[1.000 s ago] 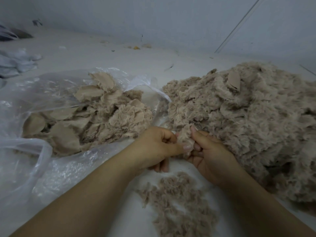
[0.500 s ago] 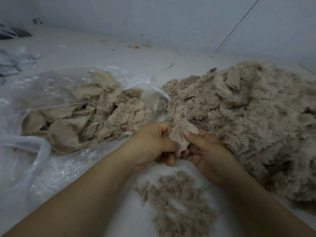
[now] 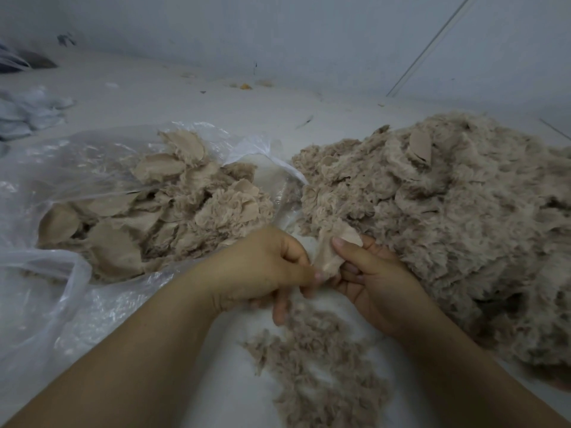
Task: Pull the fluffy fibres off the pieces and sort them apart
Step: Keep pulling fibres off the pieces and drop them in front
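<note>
I see clear plastic bag (image 3: 61,186) left of held piece (image 3: 332,251), stripped pieces (image 3: 160,211) inside, bag's left edge cut off. Left hand (image 3: 265,270) pinches piece's lower edge (fingertips blurred). Right hand (image 3: 370,273) grips piece, thumb on top. Loose fibres (image 3: 321,366) below piece. Big fluffy heap (image 3: 448,217) right of piece, cropped.
</note>
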A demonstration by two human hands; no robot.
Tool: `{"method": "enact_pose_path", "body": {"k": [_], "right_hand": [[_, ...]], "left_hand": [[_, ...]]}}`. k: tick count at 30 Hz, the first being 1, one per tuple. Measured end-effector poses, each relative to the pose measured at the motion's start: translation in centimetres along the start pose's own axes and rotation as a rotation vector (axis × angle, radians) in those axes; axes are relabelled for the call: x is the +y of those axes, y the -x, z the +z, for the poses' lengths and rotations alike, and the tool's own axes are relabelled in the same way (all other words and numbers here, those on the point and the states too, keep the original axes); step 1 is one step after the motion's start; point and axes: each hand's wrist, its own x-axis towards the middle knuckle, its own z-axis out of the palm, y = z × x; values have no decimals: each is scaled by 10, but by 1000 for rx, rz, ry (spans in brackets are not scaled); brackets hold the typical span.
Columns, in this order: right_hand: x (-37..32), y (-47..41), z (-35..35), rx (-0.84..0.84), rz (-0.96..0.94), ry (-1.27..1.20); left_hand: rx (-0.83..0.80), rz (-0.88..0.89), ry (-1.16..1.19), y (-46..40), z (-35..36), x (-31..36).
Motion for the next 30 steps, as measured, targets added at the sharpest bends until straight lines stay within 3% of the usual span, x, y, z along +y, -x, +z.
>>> {"method": "enact_pose_path", "body": {"k": [4,11,18,20,22,24,27,28,30], "right_hand": [[-2,2,3,12,0,56],[-1,2,1,-47,-7,82],[-1,0,3,19,-17,184],[0,-1,3,65,-15,174],[0,-1,3,82,-6,150],[0,-1,2,86,3,132],[-1,-1,3,72,7,125],[-1,-1,3,65,9,128],[-1,-1,3,56,12,136]], "left_hand": [[313,103,122,-8,4,-1],[391,316,191,-11,19,-2],[677,438,170,-10,15,0],[904,387,42,-11,2,-4],[1092,305,-296,-8,-16,-9],[1076,155,-645,-7,-31,-15],[950,-216,-881,-4,-32,-15],[957,-250,-906,-4,-30,-14],[1069,-103,-948,-5,-29,-14]]}}
